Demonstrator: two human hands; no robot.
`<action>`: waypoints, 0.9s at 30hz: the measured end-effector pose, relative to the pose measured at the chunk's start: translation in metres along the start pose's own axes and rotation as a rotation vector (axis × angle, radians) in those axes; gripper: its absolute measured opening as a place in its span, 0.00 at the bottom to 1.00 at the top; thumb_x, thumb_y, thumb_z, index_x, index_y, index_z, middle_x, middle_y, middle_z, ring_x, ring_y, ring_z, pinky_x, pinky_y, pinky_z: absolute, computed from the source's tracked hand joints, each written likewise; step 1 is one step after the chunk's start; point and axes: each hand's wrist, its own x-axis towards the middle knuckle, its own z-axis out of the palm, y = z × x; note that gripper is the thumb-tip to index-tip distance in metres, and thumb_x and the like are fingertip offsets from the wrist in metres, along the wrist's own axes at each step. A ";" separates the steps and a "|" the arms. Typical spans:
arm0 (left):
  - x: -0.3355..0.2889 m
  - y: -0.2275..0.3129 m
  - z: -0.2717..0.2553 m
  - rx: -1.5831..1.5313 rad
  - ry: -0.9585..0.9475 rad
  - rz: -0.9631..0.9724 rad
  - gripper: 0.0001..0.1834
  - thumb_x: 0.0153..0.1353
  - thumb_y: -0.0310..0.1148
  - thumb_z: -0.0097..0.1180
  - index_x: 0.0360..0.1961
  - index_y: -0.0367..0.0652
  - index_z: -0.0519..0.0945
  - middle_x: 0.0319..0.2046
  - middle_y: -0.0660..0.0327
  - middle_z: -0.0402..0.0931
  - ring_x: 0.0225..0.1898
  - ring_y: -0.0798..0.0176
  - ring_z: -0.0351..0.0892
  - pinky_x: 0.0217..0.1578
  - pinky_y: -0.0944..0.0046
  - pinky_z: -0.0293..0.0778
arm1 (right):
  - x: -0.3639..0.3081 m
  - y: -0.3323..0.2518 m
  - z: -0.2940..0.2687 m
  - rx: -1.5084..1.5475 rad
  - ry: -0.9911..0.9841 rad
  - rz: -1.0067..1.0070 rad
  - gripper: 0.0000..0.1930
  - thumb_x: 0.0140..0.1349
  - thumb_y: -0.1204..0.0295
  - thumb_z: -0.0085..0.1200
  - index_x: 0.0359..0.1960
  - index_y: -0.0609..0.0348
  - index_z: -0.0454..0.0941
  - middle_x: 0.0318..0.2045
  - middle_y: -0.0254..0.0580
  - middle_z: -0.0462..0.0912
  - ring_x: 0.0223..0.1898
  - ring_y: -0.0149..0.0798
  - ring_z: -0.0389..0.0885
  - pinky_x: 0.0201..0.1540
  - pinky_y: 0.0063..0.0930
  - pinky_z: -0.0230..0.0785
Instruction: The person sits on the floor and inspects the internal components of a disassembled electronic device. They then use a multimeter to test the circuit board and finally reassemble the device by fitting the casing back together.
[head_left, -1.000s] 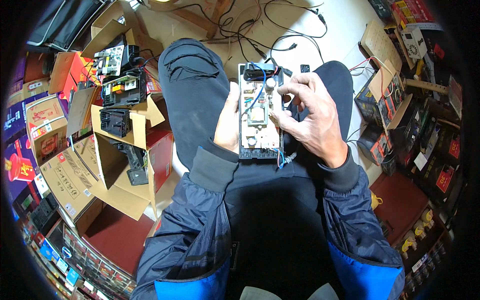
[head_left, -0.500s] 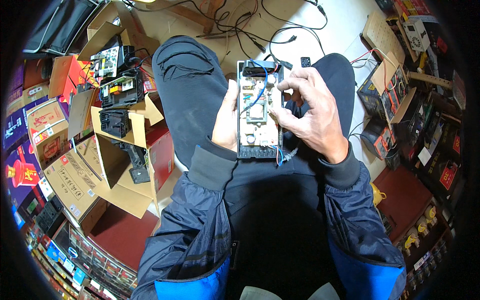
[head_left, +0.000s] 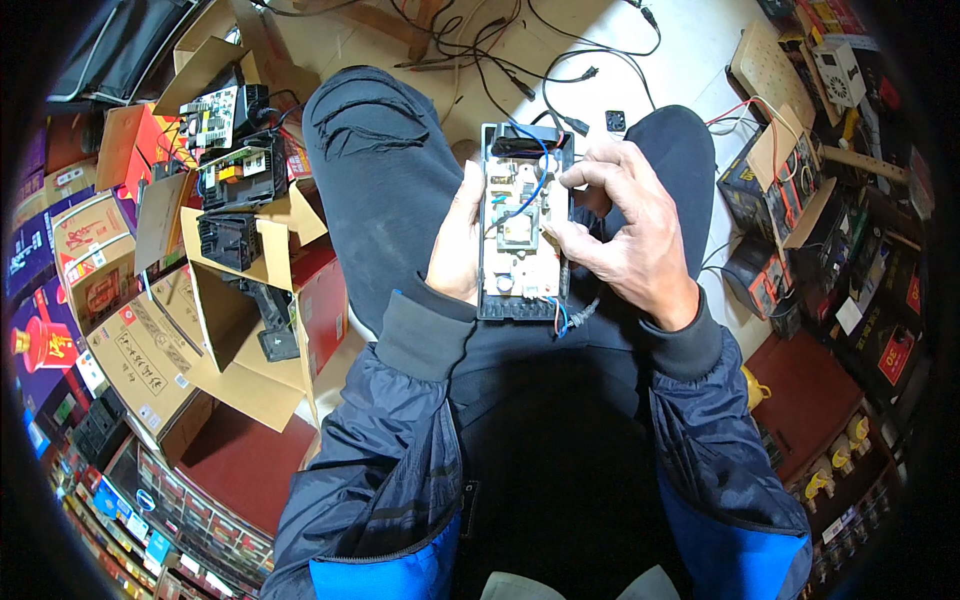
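Observation:
Between my knees I hold an opened black charger case point(head_left: 530, 312) with a pale circuit board point(head_left: 517, 262) inside. A blue wire point(head_left: 543, 187) loops over the board, which carries a square yellowish transformer point(head_left: 519, 228). My left hand point(head_left: 457, 240) is closed round the left side of the case, its thumb along the rim. On the right side my right hand point(head_left: 635, 235) has bent fingers and thumb against the case's edge; some fingertips are hidden. At the lower right corner, thin blue and red wires and a grey cable point(head_left: 580, 317) come out.
Black cables point(head_left: 540, 75) lie tangled on the pale floor ahead, near a small black square part point(head_left: 615, 121). To the left stands an open cardboard box point(head_left: 245, 375) with black casings and circuit boards. At right are a black-and-orange device point(head_left: 755, 275) and more boxes.
The case has shifted slightly right and down in view, tilting a little. Both hands keep their places on it, with the right thumb now nearer the edge.

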 end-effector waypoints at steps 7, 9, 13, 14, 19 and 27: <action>0.000 -0.002 0.003 0.066 0.131 0.022 0.34 0.84 0.60 0.36 0.69 0.43 0.76 0.54 0.56 0.87 0.49 0.59 0.90 0.49 0.54 0.90 | 0.003 0.002 -0.002 0.035 -0.034 0.054 0.20 0.52 0.74 0.77 0.46 0.61 0.84 0.50 0.41 0.81 0.37 0.31 0.80 0.43 0.25 0.76; 0.001 -0.002 0.010 0.054 0.177 0.018 0.34 0.84 0.60 0.36 0.69 0.43 0.76 0.54 0.56 0.87 0.49 0.59 0.90 0.49 0.54 0.90 | 0.005 0.004 -0.003 0.029 -0.041 0.039 0.19 0.53 0.74 0.76 0.46 0.61 0.84 0.49 0.41 0.81 0.37 0.31 0.81 0.42 0.25 0.77; 0.003 -0.001 0.018 0.069 0.209 0.018 0.34 0.84 0.60 0.36 0.69 0.43 0.75 0.54 0.55 0.87 0.49 0.58 0.91 0.49 0.53 0.90 | 0.007 0.007 -0.003 0.028 -0.045 0.008 0.18 0.55 0.75 0.75 0.47 0.61 0.84 0.46 0.42 0.81 0.36 0.32 0.82 0.40 0.26 0.79; 0.003 -0.001 0.018 0.077 0.211 0.009 0.35 0.84 0.60 0.35 0.69 0.43 0.75 0.54 0.55 0.86 0.49 0.58 0.91 0.49 0.53 0.90 | 0.008 0.007 -0.003 0.033 -0.047 0.011 0.18 0.55 0.75 0.75 0.47 0.62 0.84 0.46 0.42 0.81 0.36 0.32 0.82 0.40 0.26 0.79; 0.004 0.003 0.006 0.073 0.050 -0.089 0.41 0.82 0.64 0.34 0.77 0.40 0.66 0.69 0.42 0.74 0.65 0.41 0.81 0.66 0.37 0.78 | 0.009 0.009 -0.003 0.047 -0.044 0.021 0.18 0.56 0.74 0.75 0.47 0.63 0.83 0.45 0.41 0.81 0.35 0.30 0.81 0.40 0.25 0.78; 0.007 -0.004 0.003 0.256 0.224 0.004 0.46 0.80 0.69 0.31 0.81 0.39 0.60 0.73 0.36 0.68 0.71 0.34 0.74 0.69 0.34 0.73 | 0.011 0.007 -0.004 0.033 -0.040 -0.007 0.17 0.56 0.73 0.75 0.45 0.63 0.83 0.44 0.40 0.81 0.34 0.30 0.81 0.39 0.25 0.78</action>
